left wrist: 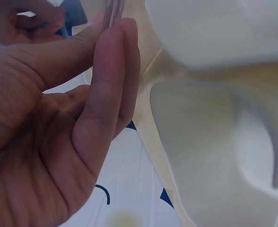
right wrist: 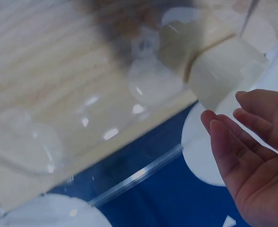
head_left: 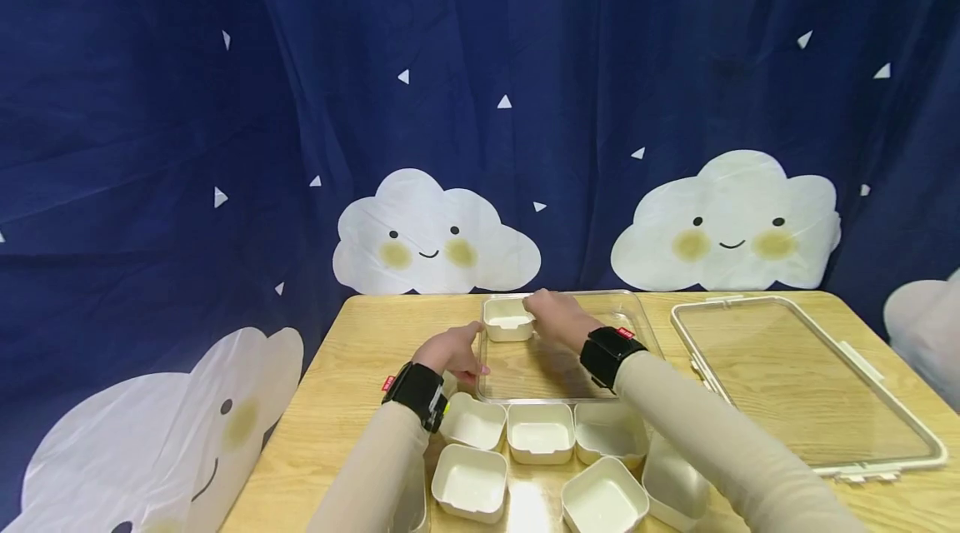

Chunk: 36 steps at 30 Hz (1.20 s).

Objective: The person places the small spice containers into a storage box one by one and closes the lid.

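A clear plastic tray (head_left: 525, 375) lies flat on the wooden worktop (head_left: 352, 383), and everything else sits in relation to it. In the tray's far left corner stands one small cream-white cup (head_left: 508, 319), upright and open at the top. The right hand (head_left: 558, 318) reaches over the tray from the near side and rests against the cup's right side at its rim; in the right wrist view the fingers (right wrist: 233, 137) look relaxed and only slightly bent, lying close together, with the cup just ahead of the fingertips, so whether they truly pinch the rim I cannot tell. The left hand (head_left: 452, 352) is at the tray's left edge, near its front corner. In the left wrist view its fingers (left wrist: 111, 90) are straight and pressed together, with their tips against the clear wall of the tray.

Just in front of the tray, along its near edge, a row of three more cream cups (head_left: 540, 431) stands side by side, and nearer still a second loose row has further cups (head_left: 471, 481), some partly hidden by the forearms. Both wrists wear black bands, and the sleeves are beige. To the right of the tray, apart from it, a clear lid (head_left: 802, 383) with a pale frame and clips lies flat on the worktop. Behind the tray hangs a dark blue curtain (head_left: 225, 100) printed with smiling white clouds.
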Tool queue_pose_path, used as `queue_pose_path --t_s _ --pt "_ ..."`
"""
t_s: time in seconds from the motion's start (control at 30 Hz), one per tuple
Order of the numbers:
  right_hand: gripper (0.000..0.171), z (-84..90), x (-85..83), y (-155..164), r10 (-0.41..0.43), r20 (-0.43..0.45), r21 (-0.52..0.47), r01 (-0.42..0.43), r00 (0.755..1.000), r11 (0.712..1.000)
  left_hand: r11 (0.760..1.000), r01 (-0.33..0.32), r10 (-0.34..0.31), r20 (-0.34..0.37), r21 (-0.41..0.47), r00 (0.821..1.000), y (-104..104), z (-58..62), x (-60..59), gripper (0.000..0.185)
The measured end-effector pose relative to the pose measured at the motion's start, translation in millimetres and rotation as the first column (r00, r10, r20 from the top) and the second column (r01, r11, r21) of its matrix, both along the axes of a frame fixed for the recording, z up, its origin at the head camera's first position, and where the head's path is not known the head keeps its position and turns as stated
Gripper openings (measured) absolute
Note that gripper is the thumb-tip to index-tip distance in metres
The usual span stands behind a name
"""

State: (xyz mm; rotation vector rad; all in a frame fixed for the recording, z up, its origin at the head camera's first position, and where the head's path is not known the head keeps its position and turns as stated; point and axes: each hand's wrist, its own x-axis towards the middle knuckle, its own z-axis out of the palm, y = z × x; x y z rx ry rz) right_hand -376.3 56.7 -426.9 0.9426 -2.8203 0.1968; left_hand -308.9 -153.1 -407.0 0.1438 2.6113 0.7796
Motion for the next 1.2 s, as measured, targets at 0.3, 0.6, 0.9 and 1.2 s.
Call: queue_pose_path --t_s 0.3,0.6,0.9,1.2 --pt "0.010 46.1 31.8 50.7 0.007 -0.047 -0.011 -0.007 0.999 1.000 1.000 -0.007 0.007 0.001 -0.003 1.000 -0.1 -4.9 -2.4 0.080" --pt "0.014 47.9 97.6 121.0 0.068 -0.115 -0.059 -0.075 0.991 0.995 0.999 -0.042 0.043 0.020 -0.012 0.999 -3.6 -2.5 -3.9 0.081" --pt "0.023 13.0 159.2 175.3 0.085 0.000 -0.115 -0.084 0.996 0.990 0.999 -0.043 0.043 0.035 0.020 0.998 0.6 0.7 -0.1 0.079" --pt "0.027 -11.7 183.4 191.9 0.173 0.117 -0.228 -0.143 0.978 0.963 0.999 -0.034 0.035 0.024 -0.039 0.999 10.4 -2.6 0.7 0.079"
